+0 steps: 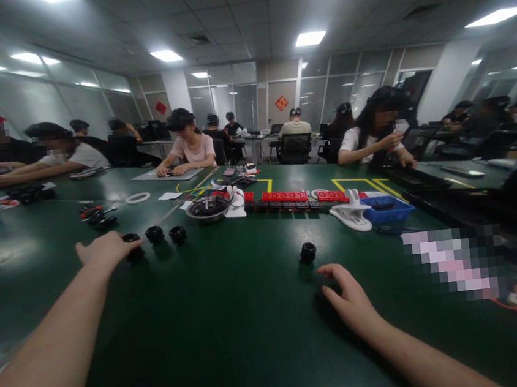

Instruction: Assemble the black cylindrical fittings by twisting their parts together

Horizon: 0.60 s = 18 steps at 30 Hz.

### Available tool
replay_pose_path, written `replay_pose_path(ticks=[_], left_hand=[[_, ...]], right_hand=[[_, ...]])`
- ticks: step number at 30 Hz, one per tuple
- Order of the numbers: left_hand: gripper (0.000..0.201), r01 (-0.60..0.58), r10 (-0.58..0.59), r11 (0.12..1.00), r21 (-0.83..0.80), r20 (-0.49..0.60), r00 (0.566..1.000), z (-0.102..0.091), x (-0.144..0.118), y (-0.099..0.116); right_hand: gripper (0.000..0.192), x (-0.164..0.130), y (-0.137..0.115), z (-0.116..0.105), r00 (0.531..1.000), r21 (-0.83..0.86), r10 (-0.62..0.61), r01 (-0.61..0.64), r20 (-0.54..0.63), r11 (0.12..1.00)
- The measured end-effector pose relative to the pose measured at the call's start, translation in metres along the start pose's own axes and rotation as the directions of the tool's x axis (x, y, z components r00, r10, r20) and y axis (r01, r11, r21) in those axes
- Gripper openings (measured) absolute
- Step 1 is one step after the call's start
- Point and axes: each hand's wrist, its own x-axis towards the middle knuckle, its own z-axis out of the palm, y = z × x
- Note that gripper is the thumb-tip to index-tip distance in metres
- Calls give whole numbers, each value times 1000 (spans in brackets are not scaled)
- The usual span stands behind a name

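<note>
Black cap (pixel 308 253), likely light, stiff, best gripped by its sides, sits near parted right hand (pixel 348 292); left hand (pixel 105 249) touches second cap (pixel 134 253), grip unclear.

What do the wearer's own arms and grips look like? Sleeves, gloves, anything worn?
The left forearm and right forearm are bare as far as they show: no sleeve, watch or band visible. The left grip and right grip are ungloved human hands; no cables visible. Rings or small markings: too blurred to tell.
</note>
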Motion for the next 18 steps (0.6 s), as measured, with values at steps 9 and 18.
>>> replay_pose_path(ticks=[9, 18], left_hand=[[51, 87, -108, 992, 93, 248, 963, -5, -3, 5], [51, 83, -96, 994, 65, 246, 964, 9, -3, -2]], right_hand=[[28, 1, 1, 1, 1000, 0, -6, 6, -6, 1000], [26, -1, 1, -1, 1000, 13, 3, -3, 18, 1000]])
